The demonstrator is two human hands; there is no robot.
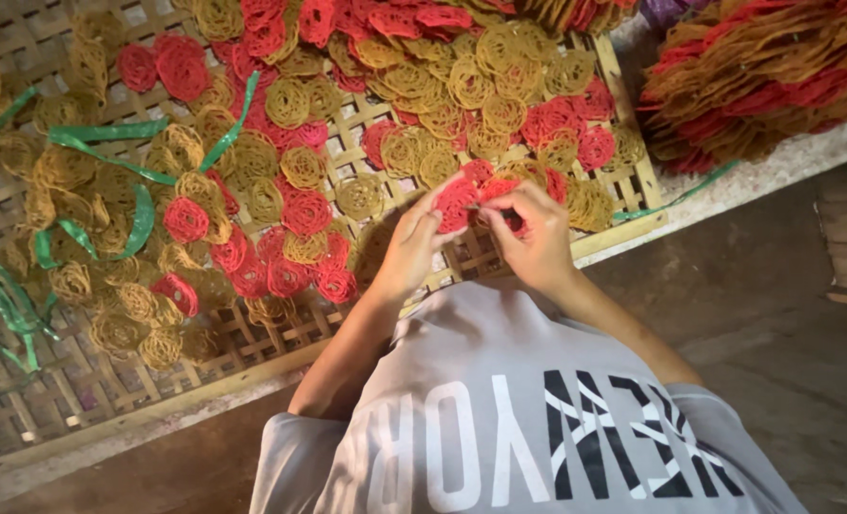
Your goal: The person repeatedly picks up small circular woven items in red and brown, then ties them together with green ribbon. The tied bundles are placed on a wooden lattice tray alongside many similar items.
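Pinching red noodle disc (457, 202) between both hands: left hand (412, 249) grips left edge, right hand (536, 243) fingers closed on right edge, above woven bamboo tray (623, 195).

Left hand (412, 243) and right hand (535, 238) together pinch red lacy discs (462, 198) above the woven bamboo tray (252, 343); yellow discs (290, 100) lie scattered.
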